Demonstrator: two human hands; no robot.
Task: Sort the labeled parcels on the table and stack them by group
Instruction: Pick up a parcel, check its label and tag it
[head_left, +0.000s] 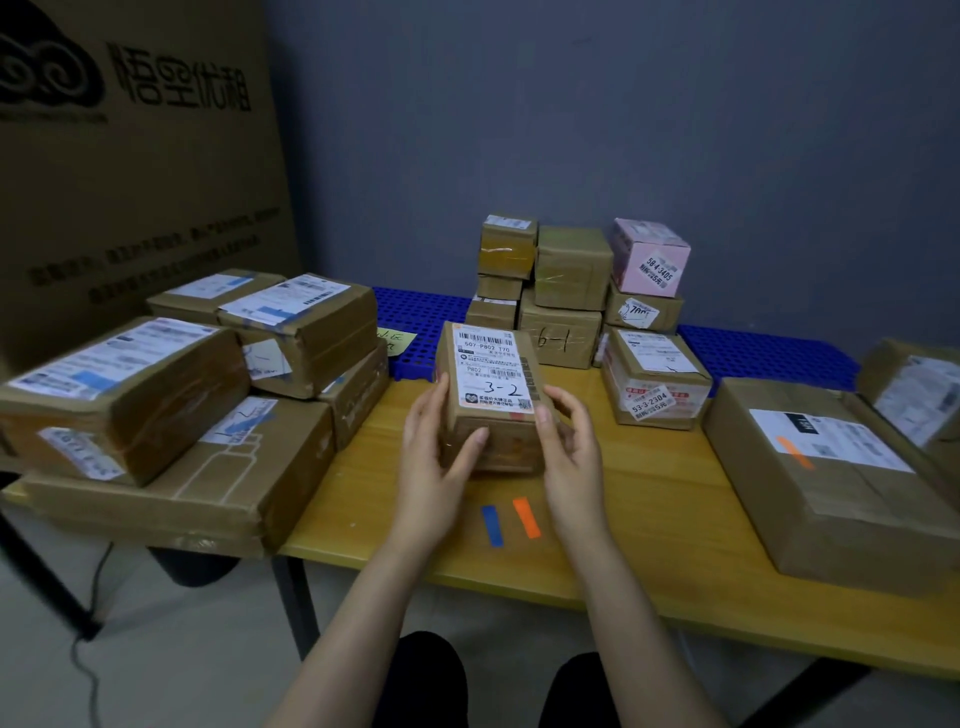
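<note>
- Huge printed carton (130, 156), far left of and behind the 3-2 parcel, standing against the wall.
- Pile of big brown parcels (124, 395), left of the 3-2 parcel. They are stacked in layers and the lowest one overhangs the table edge.
- Yellow note (397, 340), behind-left of the 3-2 parcel, on the blue mat, partly hidden by the pile.
- Left hand (441, 457) grips the 3-2 parcel's left side, with the thumb on its near face.
- 3-2 parcel (493, 395), a small brown box over the table's middle, label facing up and tilted. Can't tell if its base touches the table.
- Right hand (566, 447) grips the parcel's right side, fingers curled round it.
- Blue tape strip (492, 526) and orange tape strip (527, 517) are stuck on the table just in front of the 3-2 parcel, side by side.
- Stack of small brown boxes (566, 270), right behind the 3-2 parcel; one is marked 6-1 (561, 335).
- Pink box (649, 257), behind-right, on top of a brown box.
- Parcel with red-white stickers (657, 379), just right of the 3-2 parcel.
- Large flat parcel (831, 478), well right, with another parcel (914, 395) beyond it at the frame edge.
- Surface: yellow wooden table (649, 519) with a blue grid mat (415, 322) along the back.
- Room: grey-blue wall (571, 104), pale floor, black cable (88, 623) under the table to the left.
</note>
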